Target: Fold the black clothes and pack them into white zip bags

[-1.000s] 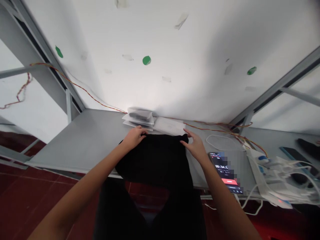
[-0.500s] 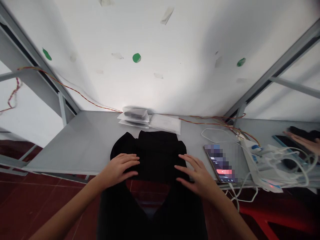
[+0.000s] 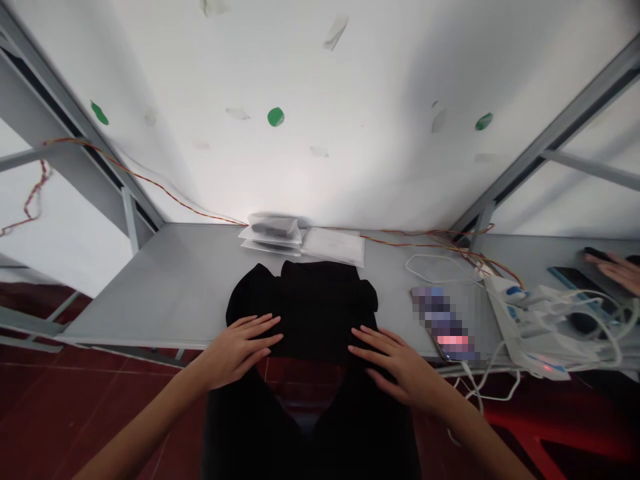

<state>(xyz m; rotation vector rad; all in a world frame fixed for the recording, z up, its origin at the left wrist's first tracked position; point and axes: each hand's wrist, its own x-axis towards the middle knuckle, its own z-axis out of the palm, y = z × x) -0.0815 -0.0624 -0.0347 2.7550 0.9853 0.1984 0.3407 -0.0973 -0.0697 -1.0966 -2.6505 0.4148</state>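
The black cloth (image 3: pixel 310 307) is soft, matte and lumpy, bunched into a rounded heap at the near edge of the smooth grey surface (image 3: pixel 165 287), with the rest of it hanging off the edge toward me. My left hand (image 3: pixel 237 350) lies flat on its near left part, fingers straight and a little apart, gripping nothing. My right hand (image 3: pixel 400 363) lies flat on its near right part, fingers spread, palm down, also closed on nothing. The bulk of the cloth sits just beyond my fingertips, between both hands.

Behind the cloth, against the white wall, is a small stack of glossy clear packets (image 3: pixel 273 233) and a flat pale packet (image 3: pixel 334 245) just right of it. A thin red-and-yellow wire (image 3: pixel 150 183) runs along the wall's foot. To the right lie a phone (image 3: pixel 445 327), near my right hand, then a tangle of white cables (image 3: pixel 530 320). Another person's hand (image 3: pixel 617 270) shows at the far right edge. The floor (image 3: pixel 75 400) below is dark red tile.
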